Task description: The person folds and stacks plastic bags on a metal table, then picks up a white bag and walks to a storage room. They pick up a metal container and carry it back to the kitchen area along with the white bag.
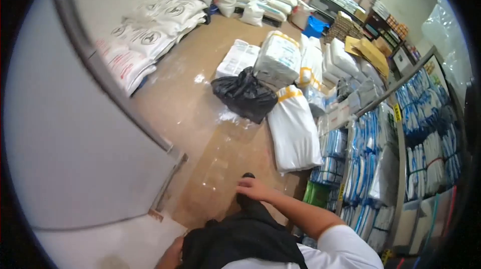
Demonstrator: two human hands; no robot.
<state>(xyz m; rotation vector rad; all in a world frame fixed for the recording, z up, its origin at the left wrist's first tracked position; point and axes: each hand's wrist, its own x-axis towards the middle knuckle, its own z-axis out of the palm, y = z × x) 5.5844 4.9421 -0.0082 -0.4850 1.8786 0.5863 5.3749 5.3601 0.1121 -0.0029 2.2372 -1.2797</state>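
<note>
So the long white plastic sack with yellow tape across one end (295, 131) was lying on the smooth brown floor (173, 91), ahead of the right hand (253, 189) and not touching it. That hand hung over the dark trouser leg (249, 205), fingers loosely bent and a little apart, nothing visible in them. The left hand (173, 255) was mostly tucked behind the black cloth garment (240, 244), so I couldn't tell what its fingers were doing. A crumpled black plastic bag (245, 94) sat just beside the sack, with a blocky white plastic-wrapped bale (278, 58) behind it. Grey metal shelving (400, 169) stuffed with blue-and-white plastic-wrapped bundles (365, 131) ran along the right, and printed white sacks (150, 36) were piled over on the far left
</note>
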